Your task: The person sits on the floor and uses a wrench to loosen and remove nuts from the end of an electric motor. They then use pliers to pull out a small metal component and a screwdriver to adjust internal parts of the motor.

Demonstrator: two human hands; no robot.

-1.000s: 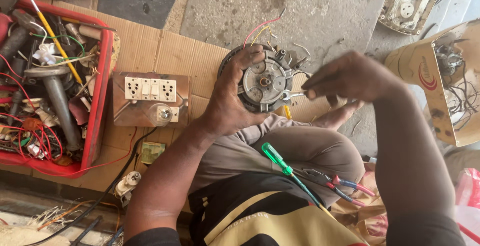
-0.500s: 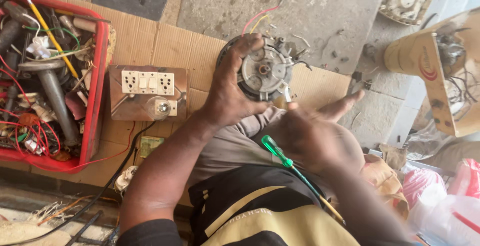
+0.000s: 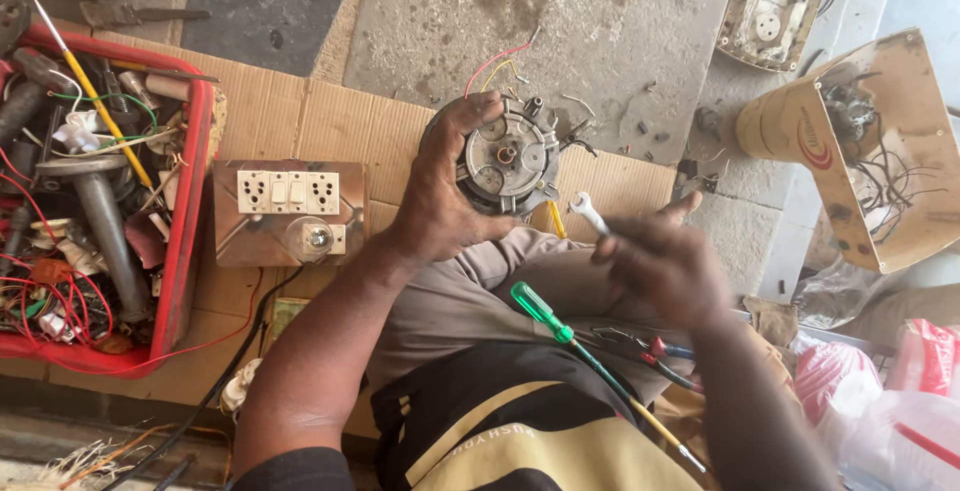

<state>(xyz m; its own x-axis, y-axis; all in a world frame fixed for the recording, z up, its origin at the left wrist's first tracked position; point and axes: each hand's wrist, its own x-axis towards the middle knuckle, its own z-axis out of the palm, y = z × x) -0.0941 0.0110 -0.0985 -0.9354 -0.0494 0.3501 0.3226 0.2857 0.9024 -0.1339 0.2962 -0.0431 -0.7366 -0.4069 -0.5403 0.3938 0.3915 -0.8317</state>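
While the left hand (image 3: pixel 445 201) is clamping its fingers over the rim of the round grey motor (image 3: pixel 510 159), propping it on edge against the knee above the cardboard sheet (image 3: pixel 300 121), the right hand (image 3: pixel 665 266) is closing around a small silver spanner (image 3: pixel 590 214), its open end poking up past the fingers. A second ago that hand was hovering empty over the motor; half a second ago it was dipping toward the lap, so the person is now bringing a tool to the motor's face. A green-handled screwdriver (image 3: pixel 545 313) is lying across the lap, with red-handled pliers (image 3: pixel 650 349) just beside it. To the left, a red plastic crate (image 3: pixel 190 201) is holding a tangle of red wires, a grey metal pipe and a yellow-handled tool. Between crate and knee, a wooden switchboard (image 3: pixel 288 213) is resting on the cardboard.
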